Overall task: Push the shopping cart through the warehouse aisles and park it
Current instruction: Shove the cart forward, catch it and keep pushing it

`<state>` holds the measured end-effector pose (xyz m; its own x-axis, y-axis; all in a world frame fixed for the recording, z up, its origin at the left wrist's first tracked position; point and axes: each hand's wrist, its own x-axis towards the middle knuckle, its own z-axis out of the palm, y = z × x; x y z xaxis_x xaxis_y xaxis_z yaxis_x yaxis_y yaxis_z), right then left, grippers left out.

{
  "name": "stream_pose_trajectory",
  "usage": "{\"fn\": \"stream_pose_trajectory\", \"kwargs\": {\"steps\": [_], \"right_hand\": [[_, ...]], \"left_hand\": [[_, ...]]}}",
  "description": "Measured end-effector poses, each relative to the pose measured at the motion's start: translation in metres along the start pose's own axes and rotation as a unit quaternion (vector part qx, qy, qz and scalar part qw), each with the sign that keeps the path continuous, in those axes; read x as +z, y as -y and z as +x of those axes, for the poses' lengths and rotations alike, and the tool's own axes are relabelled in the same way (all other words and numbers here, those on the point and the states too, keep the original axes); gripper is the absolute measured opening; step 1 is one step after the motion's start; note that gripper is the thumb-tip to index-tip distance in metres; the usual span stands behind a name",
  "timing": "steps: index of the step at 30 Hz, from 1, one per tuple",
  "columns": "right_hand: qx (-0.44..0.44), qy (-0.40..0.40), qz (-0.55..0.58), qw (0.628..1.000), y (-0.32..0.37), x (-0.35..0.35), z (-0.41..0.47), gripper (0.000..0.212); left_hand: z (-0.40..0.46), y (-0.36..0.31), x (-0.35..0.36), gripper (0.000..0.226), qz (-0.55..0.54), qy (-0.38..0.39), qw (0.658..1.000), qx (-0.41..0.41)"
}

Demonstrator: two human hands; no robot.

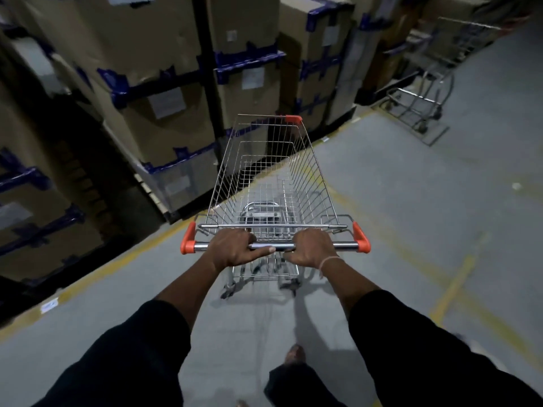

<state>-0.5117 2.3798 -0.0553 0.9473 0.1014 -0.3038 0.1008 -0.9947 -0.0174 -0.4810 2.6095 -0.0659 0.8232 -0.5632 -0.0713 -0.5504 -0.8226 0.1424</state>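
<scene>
Head view: both hands curl round the handle bar (308,246) of the shopping cart (273,183), left hand (235,248) beside right hand (312,247), each grip closed on the metal; the cart's wire basket stands on the grey floor (411,201) with stacked cardboard boxes (164,92) just off its front-left corner and another trolley (423,92) ahead, well apart to the right

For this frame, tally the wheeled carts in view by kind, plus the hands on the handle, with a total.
Empty silver wire shopping cart with orange corner caps: 1
Parked grey metal trolley by the stacked cardboard boxes: 1
Hands gripping the chrome handle bar: 2, left hand and right hand
Total: 4
</scene>
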Motion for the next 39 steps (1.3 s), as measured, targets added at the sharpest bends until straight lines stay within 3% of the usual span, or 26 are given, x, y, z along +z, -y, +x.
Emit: {"fn": "stream_pose_trajectory", "kwargs": {"steps": [14, 29, 39], "right_hand": [[0.143, -0.014, 0.046, 0.989, -0.119, -0.009, 0.02, 0.054], [0.224, -0.056, 0.098, 0.968, -0.262, -0.021, 0.057, 0.058], [0.297, -0.071, 0.1, 0.947, -0.384, -0.045, 0.108, 0.052]], "left_hand": [[0.162, -0.055, 0.0, 0.084, 0.038, 0.019, 0.99, 0.134], [0.342, -0.138, -0.001, 0.08, 0.027, 0.028, 0.972, 0.233], [0.497, -0.204, -0.001, 0.09, 0.032, 0.018, 0.954, 0.298]]}}
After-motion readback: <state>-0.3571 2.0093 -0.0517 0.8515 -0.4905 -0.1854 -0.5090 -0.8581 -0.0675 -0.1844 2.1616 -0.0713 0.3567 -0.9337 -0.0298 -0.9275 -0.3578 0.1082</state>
